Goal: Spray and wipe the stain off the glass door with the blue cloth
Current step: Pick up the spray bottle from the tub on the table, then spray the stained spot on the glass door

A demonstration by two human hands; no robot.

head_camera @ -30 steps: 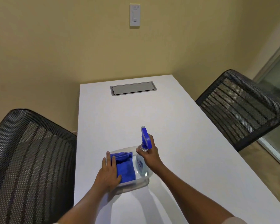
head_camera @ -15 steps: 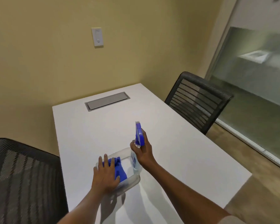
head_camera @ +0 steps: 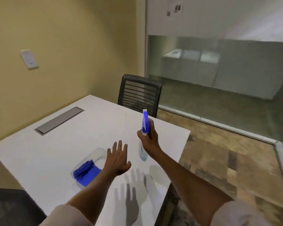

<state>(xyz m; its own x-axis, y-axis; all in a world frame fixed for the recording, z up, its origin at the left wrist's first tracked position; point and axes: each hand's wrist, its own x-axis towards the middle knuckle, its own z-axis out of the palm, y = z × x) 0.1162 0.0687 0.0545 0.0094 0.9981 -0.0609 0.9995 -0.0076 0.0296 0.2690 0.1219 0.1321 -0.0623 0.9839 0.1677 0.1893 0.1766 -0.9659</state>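
Observation:
My right hand (head_camera: 149, 141) grips the neck of a clear spray bottle (head_camera: 145, 123) with a blue trigger head, held upright above the white table (head_camera: 55, 152). The blue cloth (head_camera: 86, 171) lies folded in a clear plastic tray (head_camera: 97, 153) on the table. My left hand (head_camera: 118, 158) hovers over the tray's right end, fingers spread, holding nothing. The glass wall (head_camera: 219, 70) stands at the right, beyond the table; I cannot make out a stain on it.
A black mesh chair (head_camera: 140, 93) stands at the table's far side near the glass. Another chair back (head_camera: 11, 206) is at the lower left. A grey cable hatch (head_camera: 59, 119) is set in the tabletop. Patterned carpet (head_camera: 219, 152) lies right of the table.
My view has swung right toward the glass. My right hand has lifted the spray bottle out of the tray. My left hand has come off the cloth and risen, open.

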